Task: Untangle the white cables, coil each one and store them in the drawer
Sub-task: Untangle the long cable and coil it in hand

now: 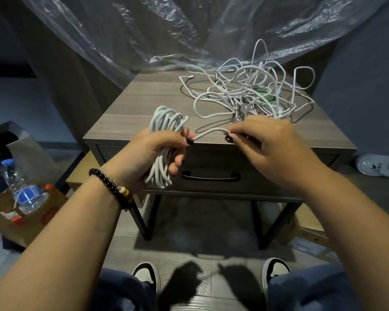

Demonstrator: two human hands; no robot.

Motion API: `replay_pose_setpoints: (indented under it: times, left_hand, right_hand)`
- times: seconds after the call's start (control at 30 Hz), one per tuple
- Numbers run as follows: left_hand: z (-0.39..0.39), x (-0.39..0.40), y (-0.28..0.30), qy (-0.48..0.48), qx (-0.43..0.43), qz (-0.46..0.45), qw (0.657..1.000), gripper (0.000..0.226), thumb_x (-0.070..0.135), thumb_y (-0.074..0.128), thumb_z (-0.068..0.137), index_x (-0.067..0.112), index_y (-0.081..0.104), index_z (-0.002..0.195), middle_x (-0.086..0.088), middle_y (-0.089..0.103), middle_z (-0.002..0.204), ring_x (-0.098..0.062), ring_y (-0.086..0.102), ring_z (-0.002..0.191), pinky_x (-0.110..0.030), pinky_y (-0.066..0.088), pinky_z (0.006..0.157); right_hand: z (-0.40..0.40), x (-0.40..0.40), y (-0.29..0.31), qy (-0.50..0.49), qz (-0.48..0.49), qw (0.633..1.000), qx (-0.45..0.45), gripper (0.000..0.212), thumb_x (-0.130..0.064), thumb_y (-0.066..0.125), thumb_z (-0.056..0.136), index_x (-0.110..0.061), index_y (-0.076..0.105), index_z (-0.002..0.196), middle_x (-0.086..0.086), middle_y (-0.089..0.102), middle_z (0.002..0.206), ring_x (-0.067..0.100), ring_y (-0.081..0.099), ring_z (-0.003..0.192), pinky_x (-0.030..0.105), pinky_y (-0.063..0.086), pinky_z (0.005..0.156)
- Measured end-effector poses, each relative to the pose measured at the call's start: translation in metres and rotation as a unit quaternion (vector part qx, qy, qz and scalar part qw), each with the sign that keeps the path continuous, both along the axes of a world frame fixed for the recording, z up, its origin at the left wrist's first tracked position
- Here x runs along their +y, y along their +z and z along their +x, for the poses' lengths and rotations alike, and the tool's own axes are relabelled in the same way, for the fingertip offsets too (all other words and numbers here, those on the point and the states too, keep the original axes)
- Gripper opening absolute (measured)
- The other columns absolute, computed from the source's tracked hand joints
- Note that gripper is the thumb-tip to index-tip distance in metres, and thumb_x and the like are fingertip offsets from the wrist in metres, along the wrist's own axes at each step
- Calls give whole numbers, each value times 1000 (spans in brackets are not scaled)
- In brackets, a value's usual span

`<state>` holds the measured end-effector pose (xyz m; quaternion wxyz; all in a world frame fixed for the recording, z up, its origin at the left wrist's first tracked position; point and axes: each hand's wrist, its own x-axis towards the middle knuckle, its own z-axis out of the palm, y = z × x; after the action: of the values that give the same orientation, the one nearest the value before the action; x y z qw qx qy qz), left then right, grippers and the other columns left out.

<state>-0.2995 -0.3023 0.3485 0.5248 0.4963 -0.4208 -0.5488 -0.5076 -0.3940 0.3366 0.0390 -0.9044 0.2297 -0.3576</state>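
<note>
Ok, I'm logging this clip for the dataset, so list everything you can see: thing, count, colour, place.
coiled cable: one, white, gripped in the left hand, loose end running to the right hand
tangled cables: a pile, number unclear, white, back right of the tabletop
green item: unclear what or how many, under the tangle
side table: one, grey wood, black legs, centre
drawer: one, closed, black handle, table front
plastic sheet: clear, draped behind
water bottle: one, clear with blue label, in the bag
paper bag: one, brown, floor left
shoes: two, black and white, bottom
bracelets: beaded, left wrist
left hand: grips coil
right hand: pinches cable end
</note>
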Motion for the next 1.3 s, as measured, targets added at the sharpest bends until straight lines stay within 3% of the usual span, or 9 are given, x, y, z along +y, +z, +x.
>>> replay_pose_setpoints:
  times: [0.17,0.3,0.4,0.63,0.73,0.87,1.03,1.23,1.3]
  left_hand:
    - [-8,6,-6,-115,0,17,993,24,8,57,71,3,64,94,-12,56,57,-15,55,41,-20,46,41]
    - [-14,6,-8,-135,-5,14,991,15,4,59,70,2,56,85,-6,50,46,-10,46,32,-17,39,33]
    - [-12,3,-10,-125,4,-22,992,18,8,69,64,8,55,75,-3,43,45,-9,39,31,-15,32,36]
    - [0,-6,-4,-1,194,-99,976,15,12,52,78,18,53,64,6,34,48,-4,32,36,-16,29,38]
    - [4,-9,-4,66,194,-102,973,12,15,55,76,19,48,67,7,34,45,-4,33,36,-17,30,39]
    - [1,-13,-7,131,182,-77,971,20,12,55,85,19,48,68,7,35,45,-5,35,36,-17,32,40]
    - [13,-16,-1,198,227,-74,951,23,11,53,89,18,47,68,7,36,45,-4,36,36,-16,34,38]
    - [25,-18,-6,224,128,-35,965,22,10,62,84,17,51,66,4,42,47,-7,41,38,-19,37,40]
    - [24,-19,-6,229,94,-22,969,17,10,63,84,13,55,70,2,44,49,-9,43,39,-19,39,41]
  right_hand:
    - [7,7,-5,-7,-11,999,37,25,-26,51,91,-16,71,102,-2,63,84,21,61,77,42,52,62]
    - [11,10,-8,-19,-10,998,56,25,-27,50,90,-16,71,99,-1,65,85,24,62,78,44,52,62]
    - [11,9,-10,-27,-2,998,49,21,-26,53,91,-15,69,100,-2,67,91,21,62,82,44,53,69]
    - [5,-9,-11,-79,-28,996,4,11,-14,62,86,-9,68,94,4,61,89,22,55,88,37,44,86]
    - [0,-18,-14,-103,-17,994,-20,12,-8,68,82,-9,67,94,8,60,103,27,53,110,42,44,96]
    - [-5,-30,-18,-166,63,984,-32,10,-10,64,86,-13,65,95,8,50,132,27,31,140,45,30,113]
    - [-2,-51,-20,-226,116,962,-102,9,-13,61,87,-14,60,95,3,51,118,23,50,114,35,42,95]
    - [27,-80,17,-226,168,957,75,6,-21,61,88,-16,64,90,7,61,105,23,53,96,30,38,78]
    - [40,-88,44,-213,218,944,129,9,-21,62,86,-16,69,89,6,67,96,23,59,92,30,43,74]
